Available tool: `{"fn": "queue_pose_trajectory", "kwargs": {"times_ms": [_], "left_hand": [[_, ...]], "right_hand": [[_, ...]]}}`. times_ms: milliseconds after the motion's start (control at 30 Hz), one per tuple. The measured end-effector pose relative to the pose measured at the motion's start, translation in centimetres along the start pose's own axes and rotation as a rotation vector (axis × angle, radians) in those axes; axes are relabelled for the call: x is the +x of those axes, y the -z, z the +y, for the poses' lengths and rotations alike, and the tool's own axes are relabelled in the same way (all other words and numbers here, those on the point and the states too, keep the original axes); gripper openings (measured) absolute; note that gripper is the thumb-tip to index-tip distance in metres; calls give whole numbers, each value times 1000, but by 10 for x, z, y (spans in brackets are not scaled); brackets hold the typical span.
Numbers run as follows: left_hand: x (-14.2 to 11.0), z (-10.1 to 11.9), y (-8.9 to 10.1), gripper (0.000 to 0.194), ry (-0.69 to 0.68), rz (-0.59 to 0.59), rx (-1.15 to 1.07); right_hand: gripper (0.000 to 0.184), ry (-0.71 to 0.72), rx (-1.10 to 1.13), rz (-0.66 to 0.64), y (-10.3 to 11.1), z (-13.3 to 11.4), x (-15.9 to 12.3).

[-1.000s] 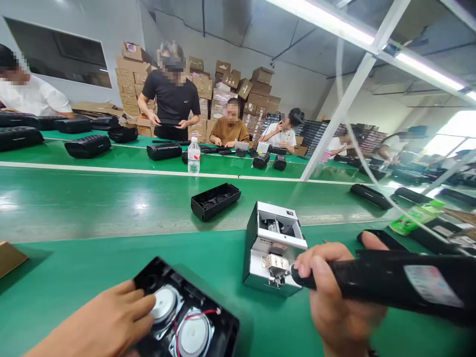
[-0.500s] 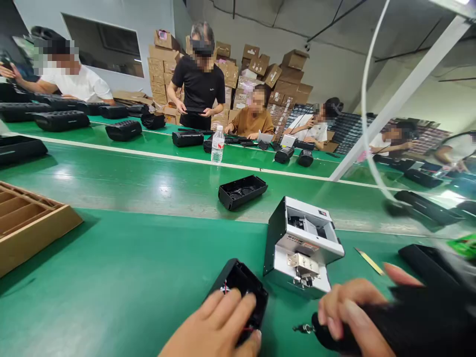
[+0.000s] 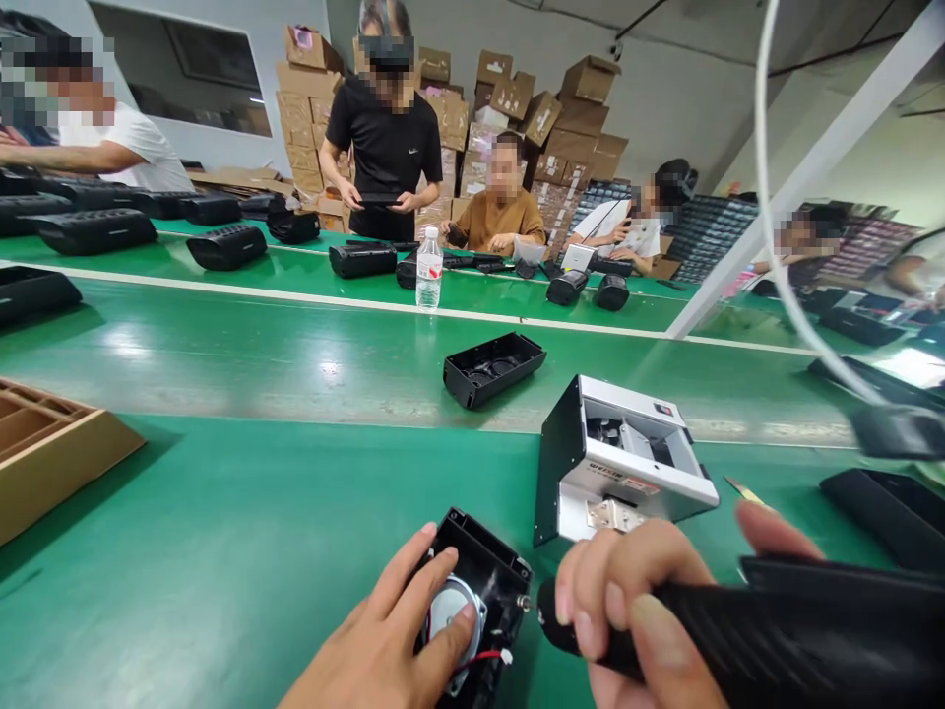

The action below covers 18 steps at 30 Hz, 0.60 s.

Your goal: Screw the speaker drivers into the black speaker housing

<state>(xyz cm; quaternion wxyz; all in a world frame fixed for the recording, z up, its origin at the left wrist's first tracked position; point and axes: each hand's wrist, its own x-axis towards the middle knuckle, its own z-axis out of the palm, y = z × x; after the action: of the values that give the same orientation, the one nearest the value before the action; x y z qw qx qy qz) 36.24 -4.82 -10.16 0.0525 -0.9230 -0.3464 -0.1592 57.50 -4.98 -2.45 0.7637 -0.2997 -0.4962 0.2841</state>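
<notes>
My left hand (image 3: 395,630) lies spread over a round speaker driver (image 3: 447,611) seated in a black speaker housing (image 3: 479,540). Its fingertips rest on the driver and near the housing's far end. A red wire with a small white plug (image 3: 505,656) sticks out beside the driver. My right hand (image 3: 627,601) is wrapped round a black electric screwdriver (image 3: 738,625), which points left. The screwdriver's bit reaches the housing's right side, with what looks like a screw (image 3: 523,603) at its tip. My palm hides the housing's near left part.
Behind my right hand stands a white-and-black screw feeder machine (image 3: 627,443). Another black housing (image 3: 494,369) sits beyond it, near a water bottle (image 3: 429,271). A cardboard box (image 3: 81,463) is at left, a black case (image 3: 886,512) at right. Co-workers sit or stand across the bench.
My right hand has brought the screwdriver left, its bit now at the housing. My left fingers have spread apart, uncovering the driver. The view has shifted slightly.
</notes>
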Motion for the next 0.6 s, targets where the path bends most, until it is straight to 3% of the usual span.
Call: {"fn": "queue_pose_trajectory", "kwargs": {"times_ms": [100, 233, 433, 600], "left_hand": [[-1, -6, 0, 33, -60, -32, 12], [-3, -11, -1, 34, -108, -44, 17], [1, -9, 6, 36, -122, -40, 0], [4, 5, 8, 31, 33, -107, 13]], "right_hand": [[57, -74, -4, -37, -2, 12, -7], [58, -162, -25, 41, 0, 20, -11], [61, -176, -8, 10, 3, 27, -13], [55, -165, -4, -11, 2, 32, -19]]}}
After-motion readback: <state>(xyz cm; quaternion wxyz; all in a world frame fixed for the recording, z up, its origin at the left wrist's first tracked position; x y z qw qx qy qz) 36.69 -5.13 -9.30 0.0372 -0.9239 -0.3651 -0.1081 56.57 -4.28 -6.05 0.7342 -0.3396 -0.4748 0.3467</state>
